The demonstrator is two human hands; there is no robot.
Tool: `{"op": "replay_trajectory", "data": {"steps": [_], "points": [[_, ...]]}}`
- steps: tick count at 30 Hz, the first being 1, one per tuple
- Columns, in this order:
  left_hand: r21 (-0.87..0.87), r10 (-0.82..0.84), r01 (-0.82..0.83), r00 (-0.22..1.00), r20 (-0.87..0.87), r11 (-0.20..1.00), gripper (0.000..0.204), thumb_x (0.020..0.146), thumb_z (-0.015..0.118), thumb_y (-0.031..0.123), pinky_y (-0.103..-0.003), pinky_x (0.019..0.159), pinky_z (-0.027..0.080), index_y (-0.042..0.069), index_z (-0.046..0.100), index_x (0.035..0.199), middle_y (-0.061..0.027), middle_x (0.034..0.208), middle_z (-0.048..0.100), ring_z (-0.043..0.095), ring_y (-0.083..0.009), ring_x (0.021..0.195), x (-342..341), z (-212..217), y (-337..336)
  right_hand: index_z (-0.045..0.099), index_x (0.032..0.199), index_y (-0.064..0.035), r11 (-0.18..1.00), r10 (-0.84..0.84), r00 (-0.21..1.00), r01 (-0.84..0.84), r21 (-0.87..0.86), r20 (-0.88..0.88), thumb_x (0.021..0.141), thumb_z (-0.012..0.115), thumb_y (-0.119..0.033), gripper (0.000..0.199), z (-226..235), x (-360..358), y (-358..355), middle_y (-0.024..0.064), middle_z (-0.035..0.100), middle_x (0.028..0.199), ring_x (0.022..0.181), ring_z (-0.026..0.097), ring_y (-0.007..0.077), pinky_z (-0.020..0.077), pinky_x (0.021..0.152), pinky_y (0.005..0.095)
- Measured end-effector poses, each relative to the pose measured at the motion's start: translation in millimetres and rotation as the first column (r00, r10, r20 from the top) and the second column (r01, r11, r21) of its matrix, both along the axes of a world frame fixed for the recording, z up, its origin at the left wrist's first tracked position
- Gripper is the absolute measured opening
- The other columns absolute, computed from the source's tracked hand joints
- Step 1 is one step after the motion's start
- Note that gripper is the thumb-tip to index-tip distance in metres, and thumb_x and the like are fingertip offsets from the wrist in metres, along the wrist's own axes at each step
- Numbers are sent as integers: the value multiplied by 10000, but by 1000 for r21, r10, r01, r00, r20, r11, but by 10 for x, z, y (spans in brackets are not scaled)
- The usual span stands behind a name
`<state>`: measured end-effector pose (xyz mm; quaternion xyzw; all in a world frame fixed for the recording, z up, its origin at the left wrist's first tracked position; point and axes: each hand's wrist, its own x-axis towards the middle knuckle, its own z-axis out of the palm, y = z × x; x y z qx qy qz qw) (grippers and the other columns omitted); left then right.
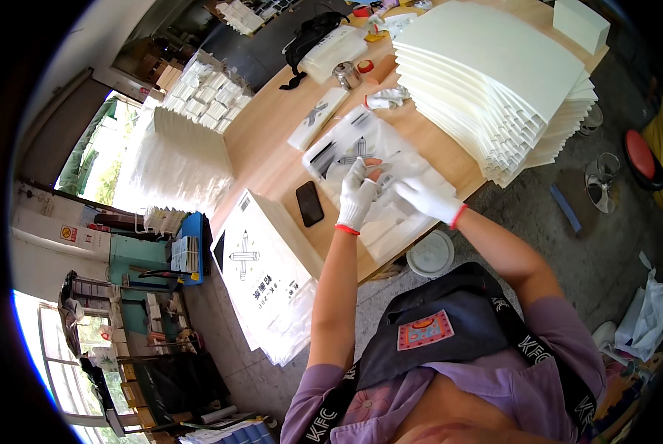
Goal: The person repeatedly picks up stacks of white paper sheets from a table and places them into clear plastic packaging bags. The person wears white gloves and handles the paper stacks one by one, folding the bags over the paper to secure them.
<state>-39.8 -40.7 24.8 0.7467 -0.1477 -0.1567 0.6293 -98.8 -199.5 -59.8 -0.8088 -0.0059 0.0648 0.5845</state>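
Note:
My left hand (357,198), in a white glove with a red cuff, is over a pile of clear plastic bags (402,222) printed with crossed pencils. Its fingers are curled, with some bare fingertips showing; what they hold, if anything, is hard to make out. To its right, my right hand (429,201), gloved alike, reaches in over the same bags with fingers stretched out toward the left. A black phone (309,203) lies on the table left of my left hand. Beside it, a thick stack of printed bags (265,270) overhangs the table's near edge.
A tall stack of white sheets (487,59) stands at the right of the wooden table (265,148). Farther back are a metal cup (347,75), a roll of red tape (365,66) and a black bag (313,37). A white bucket (431,254) is below the near edge.

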Motion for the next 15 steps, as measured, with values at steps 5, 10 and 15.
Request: {"op": "replay_trajectory", "data": {"steps": [5,10,15], "points": [[97,7,-26,980,197,995,192,922,489,19,-188,570,410,25,548,1105,-9,917,694,484,-52,617,-272,589,-186,607,1054,11,663,268,700,363,-654,661,887,499,-333,397,-843,540,382,200,648,1048,994,611,338,475,862,392],[594,-132,-327,790,598,735,336,817,681,182,-365,624,497,110,570,1125,-68,823,682,645,-240,701,-203,405,211,606,1115,-104,654,519,846,-298,-695,125,893,528,-249,277,21,225,346,162,611,1097,1029,585,289,459,884,407],[531,-143,-600,572,808,598,598,732,758,355,-419,900,431,181,528,1256,-108,1184,576,496,-316,1137,-286,634,22,644,984,-88,860,323,490,206,-467,810,861,615,-193,164,1213,-682,-741,121,637,1027,966,613,284,496,819,394]]}}
